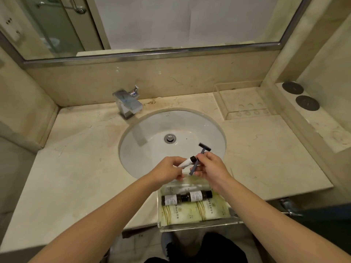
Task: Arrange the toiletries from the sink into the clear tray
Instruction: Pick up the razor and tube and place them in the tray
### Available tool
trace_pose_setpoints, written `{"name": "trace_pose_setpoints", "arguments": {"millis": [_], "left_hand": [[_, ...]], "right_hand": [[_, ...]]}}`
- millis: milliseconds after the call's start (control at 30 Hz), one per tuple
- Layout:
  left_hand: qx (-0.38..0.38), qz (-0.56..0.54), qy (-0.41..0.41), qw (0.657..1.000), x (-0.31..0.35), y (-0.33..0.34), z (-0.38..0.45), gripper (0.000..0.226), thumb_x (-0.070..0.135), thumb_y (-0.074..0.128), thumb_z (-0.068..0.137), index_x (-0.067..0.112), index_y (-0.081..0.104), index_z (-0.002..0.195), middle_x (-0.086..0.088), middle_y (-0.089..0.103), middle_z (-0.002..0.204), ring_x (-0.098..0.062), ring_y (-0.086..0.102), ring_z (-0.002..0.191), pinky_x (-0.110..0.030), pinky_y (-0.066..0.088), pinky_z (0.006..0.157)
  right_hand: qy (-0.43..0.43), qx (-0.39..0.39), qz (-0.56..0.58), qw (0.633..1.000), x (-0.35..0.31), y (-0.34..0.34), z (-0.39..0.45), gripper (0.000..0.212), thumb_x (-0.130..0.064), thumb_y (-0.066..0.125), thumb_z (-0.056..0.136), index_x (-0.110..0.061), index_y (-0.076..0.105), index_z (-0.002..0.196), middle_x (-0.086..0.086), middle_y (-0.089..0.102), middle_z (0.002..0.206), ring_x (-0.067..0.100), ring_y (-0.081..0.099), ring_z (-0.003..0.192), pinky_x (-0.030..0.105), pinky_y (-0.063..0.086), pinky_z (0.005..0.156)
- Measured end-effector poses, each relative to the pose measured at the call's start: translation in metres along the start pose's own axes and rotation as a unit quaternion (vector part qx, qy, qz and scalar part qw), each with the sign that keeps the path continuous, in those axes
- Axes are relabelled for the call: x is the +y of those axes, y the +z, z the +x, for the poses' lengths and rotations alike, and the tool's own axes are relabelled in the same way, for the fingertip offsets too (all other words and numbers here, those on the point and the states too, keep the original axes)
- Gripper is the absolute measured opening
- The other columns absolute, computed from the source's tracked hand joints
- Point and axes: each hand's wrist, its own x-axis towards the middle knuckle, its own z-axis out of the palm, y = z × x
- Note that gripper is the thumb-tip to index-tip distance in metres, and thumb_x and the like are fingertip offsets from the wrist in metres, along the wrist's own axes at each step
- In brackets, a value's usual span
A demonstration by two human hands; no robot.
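My left hand (168,170) grips a small white tube with a black cap (187,161) over the near rim of the white sink (152,149). Beside it, my right hand (212,167) pinches the handle of a dark blue razor (201,152), whose head points away over the basin. Just below both hands, at the counter's front edge, sits the clear tray (199,225). In it lie two dark bottles with white labels (187,197) end to end and pale yellow-green sachets (195,210).
A chrome faucet (127,103) stands behind the basin at the left. A second clear tray (245,103) sits at the back right of the marble counter (76,168). Two dark round discs (300,95) lie on the right ledge. A mirror hangs above.
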Motion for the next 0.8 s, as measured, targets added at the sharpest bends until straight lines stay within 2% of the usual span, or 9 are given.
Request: {"name": "trace_pose_setpoints", "arguments": {"millis": [133,200,267,367,433,500,567,667,800], "left_hand": [[-0.004,-0.098,-0.026,0.995,0.000,0.004,-0.006,0.035,-0.006,0.046,0.087,0.003,0.069,0.112,-0.010,0.069,0.101,-0.019,0.060,0.081,-0.026,0.055,0.078],[0.014,-0.111,-0.022,0.993,-0.003,0.006,-0.009,0.027,0.001,0.051,0.092,0.003,0.068,0.113,-0.007,0.069,0.099,-0.019,0.062,0.082,-0.030,0.055,0.089],[0.034,-0.089,-0.013,0.995,-0.007,0.007,-0.014,0.021,0.002,0.060,0.089,0.006,0.070,0.106,-0.004,0.069,0.095,-0.017,0.065,0.084,-0.029,0.055,0.090],[0.047,-0.079,-0.016,0.996,-0.009,0.008,-0.023,0.020,-0.004,0.068,0.080,0.013,0.072,0.090,-0.005,0.066,0.096,-0.018,0.065,0.085,-0.027,0.054,0.084],[0.058,-0.066,-0.024,0.996,-0.009,0.011,-0.031,0.023,-0.007,0.070,0.077,0.012,0.071,0.090,-0.005,0.063,0.096,-0.017,0.062,0.084,-0.026,0.053,0.080],[0.068,-0.045,-0.031,0.996,-0.011,0.015,-0.040,0.026,-0.008,0.071,0.075,0.011,0.070,0.094,-0.005,0.061,0.098,-0.016,0.060,0.084,-0.027,0.052,0.082],[0.082,-0.014,-0.036,0.996,-0.013,0.021,-0.048,0.026,-0.004,0.074,0.074,0.012,0.072,0.094,-0.003,0.062,0.101,-0.017,0.059,0.090,-0.030,0.051,0.088],[0.110,0.059,-0.032,0.992,-0.021,0.029,-0.057,0.024,0.001,0.075,0.075,0.014,0.073,0.095,0.005,0.064,0.100,-0.012,0.057,0.094,-0.024,0.045,0.085],[0.128,0.140,-0.011,0.982,-0.030,0.039,-0.070,0.021,0.003,0.074,0.075,0.014,0.072,0.093,0.014,0.056,0.075,-0.001,0.049,0.067,-0.012,0.038,0.062]], "right_hand": [[0.007,-0.018,-0.048,0.999,0.008,-0.006,-0.005,0.015,-0.015,0.053,0.095,-0.008,0.055,0.083,0.013,0.070,0.090,0.023,0.068,0.067,0.030,0.053,0.058],[0.009,-0.028,-0.076,0.997,0.010,-0.010,-0.007,0.013,-0.015,0.054,0.094,-0.008,0.056,0.084,0.010,0.067,0.087,0.024,0.068,0.066,0.038,0.057,0.065],[0.017,-0.035,-0.097,0.995,0.011,-0.014,-0.009,0.012,-0.015,0.055,0.094,-0.007,0.058,0.084,0.009,0.067,0.082,0.025,0.069,0.068,0.046,0.056,0.076],[0.019,-0.048,-0.136,0.989,0.011,-0.019,-0.014,0.014,-0.017,0.056,0.094,-0.004,0.061,0.091,0.009,0.067,0.086,0.023,0.069,0.071,0.036,0.058,0.068],[0.004,-0.059,-0.181,0.982,0.012,-0.023,-0.018,0.015,-0.017,0.055,0.094,-0.005,0.064,0.096,0.007,0.066,0.084,0.020,0.067,0.073,0.032,0.056,0.066],[-0.017,-0.073,-0.232,0.970,0.014,-0.028,-0.022,0.015,-0.012,0.051,0.094,-0.008,0.066,0.095,0.004,0.066,0.079,0.016,0.064,0.070,0.029,0.052,0.067],[-0.044,-0.094,-0.300,0.948,0.017,-0.037,-0.025,0.018,-0.008,0.048,0.093,-0.010,0.066,0.095,0.002,0.065,0.073,0.013,0.062,0.065,0.028,0.050,0.068],[-0.090,-0.140,-0.430,0.887,0.022,-0.051,-0.031,0.018,-0.011,0.052,0.090,-0.018,0.065,0.099,-0.004,0.065,0.071,0.012,0.062,0.069,0.026,0.049,0.064],[-0.131,-0.150,-0.508,0.838,0.031,-0.070,-0.037,0.013,-0.014,0.058,0.087,-0.025,0.061,0.094,-0.004,0.070,0.080,0.017,0.066,0.080,0.034,0.052,0.074]]}}
